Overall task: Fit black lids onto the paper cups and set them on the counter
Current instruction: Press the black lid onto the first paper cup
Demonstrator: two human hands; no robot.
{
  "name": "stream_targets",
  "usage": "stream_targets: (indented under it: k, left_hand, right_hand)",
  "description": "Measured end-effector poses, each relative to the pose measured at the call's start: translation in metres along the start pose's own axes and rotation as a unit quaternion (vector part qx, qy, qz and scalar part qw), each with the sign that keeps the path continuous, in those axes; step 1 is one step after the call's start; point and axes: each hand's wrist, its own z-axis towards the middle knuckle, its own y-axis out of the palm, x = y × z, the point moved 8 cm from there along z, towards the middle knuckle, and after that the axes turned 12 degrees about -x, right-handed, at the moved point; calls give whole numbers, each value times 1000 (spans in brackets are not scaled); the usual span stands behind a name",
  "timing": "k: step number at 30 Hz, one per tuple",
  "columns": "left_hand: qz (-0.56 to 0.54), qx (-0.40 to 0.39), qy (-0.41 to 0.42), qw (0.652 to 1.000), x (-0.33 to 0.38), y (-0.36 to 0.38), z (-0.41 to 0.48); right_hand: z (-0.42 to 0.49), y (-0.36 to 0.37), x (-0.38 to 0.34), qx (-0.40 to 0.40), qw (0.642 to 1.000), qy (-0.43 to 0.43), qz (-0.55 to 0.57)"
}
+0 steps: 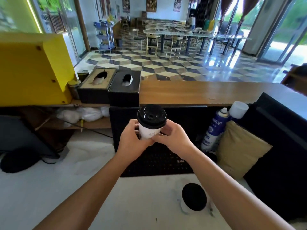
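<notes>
A white paper cup [149, 132] with a black lid [151, 116] on top is held upright in the air in front of me, below the edge of the wooden counter [207, 92]. My left hand [132, 141] wraps the cup's left side and my right hand [172, 140] grips its right side and base. A second cup with a black lid [194, 196] stands on the white work surface [141, 205] near me, to the right, seen from above.
Two black tissue boxes [124, 87] and a yellow box [31, 70] stand at the counter's left end. A black keyboard [157, 161] lies under my hands. A blue and white spray can [214, 128], a tan cushion [239, 150] and a black panel are on the right.
</notes>
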Motion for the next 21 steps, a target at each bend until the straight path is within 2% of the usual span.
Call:
stream_targets:
  k: [3, 13, 21]
  left_hand:
    - [7, 26, 19, 999, 19, -12, 20]
    - [50, -17, 47, 998, 63, -32, 111]
    - [103, -6, 31, 994, 57, -17, 173]
  right_hand:
    - [16, -12, -17, 7, 1000, -25, -11]
    - [78, -72, -64, 43, 997, -57, -38]
    - [120, -103, -40, 94, 994, -29, -51]
